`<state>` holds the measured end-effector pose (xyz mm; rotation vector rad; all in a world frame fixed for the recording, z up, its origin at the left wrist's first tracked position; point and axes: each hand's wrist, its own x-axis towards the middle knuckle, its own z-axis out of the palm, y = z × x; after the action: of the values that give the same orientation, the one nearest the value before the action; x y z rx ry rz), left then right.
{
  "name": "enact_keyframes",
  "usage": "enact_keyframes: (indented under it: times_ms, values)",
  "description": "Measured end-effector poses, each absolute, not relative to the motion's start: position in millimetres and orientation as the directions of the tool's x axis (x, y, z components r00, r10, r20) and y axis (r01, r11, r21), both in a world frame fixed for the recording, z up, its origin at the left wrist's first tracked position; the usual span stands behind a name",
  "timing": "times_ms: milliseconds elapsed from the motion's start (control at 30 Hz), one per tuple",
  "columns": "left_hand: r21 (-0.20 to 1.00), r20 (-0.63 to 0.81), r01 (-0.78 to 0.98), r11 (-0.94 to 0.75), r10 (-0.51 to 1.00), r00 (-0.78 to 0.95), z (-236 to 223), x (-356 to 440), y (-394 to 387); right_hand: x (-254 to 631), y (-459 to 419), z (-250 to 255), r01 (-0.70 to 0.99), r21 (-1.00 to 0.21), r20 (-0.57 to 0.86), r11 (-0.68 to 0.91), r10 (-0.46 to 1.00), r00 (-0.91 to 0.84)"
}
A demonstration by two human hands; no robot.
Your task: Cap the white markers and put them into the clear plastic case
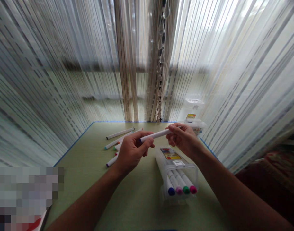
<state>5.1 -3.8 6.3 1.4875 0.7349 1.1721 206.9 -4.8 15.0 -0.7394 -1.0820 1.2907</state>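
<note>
A white marker with a dark blue-purple end is held between both hands above the table. My left hand pinches its dark end. The other end, partly hidden by fingers, is gripped by my right hand. Below my right hand lies a clear plastic case with a yellow and dark label on its lid. Inside it, several white markers show blue, pink, green and magenta ends toward me. Left of my left hand, several loose markers are scattered, some of them behind the hand.
The green table has a blue edge. A second clear container stands with its lid raised at the far right corner. String curtains with a bead strand hang behind the table. Patterned red fabric is at the right.
</note>
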Motion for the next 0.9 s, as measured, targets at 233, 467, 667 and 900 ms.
enact_keyframes:
  times_ms: [233,467,667,900]
  values:
    - [0.961,0.273,-0.057,-0.270,0.907,0.321,8.6,4.3,-3.8,205.0,-6.5,15.6,-0.375,-0.912,0.220,0.168,0.970,-0.100]
    - [0.961,0.275,-0.081,-0.263,0.894,0.354,9.7,3.9,-5.0,205.3,-5.3,16.5,-0.382,-0.911,0.191,0.154,0.980,-0.061]
    - [0.960,0.271,-0.172,-0.219,0.880,0.389,12.0,2.8,-7.9,206.8,-2.4,16.4,-0.411,-0.902,0.144,0.131,0.990,-0.001]
    - [0.945,0.300,-0.264,-0.193,0.837,0.459,9.6,-0.6,-7.2,207.7,-1.8,17.8,-0.412,-0.902,0.130,0.126,0.991,0.020]
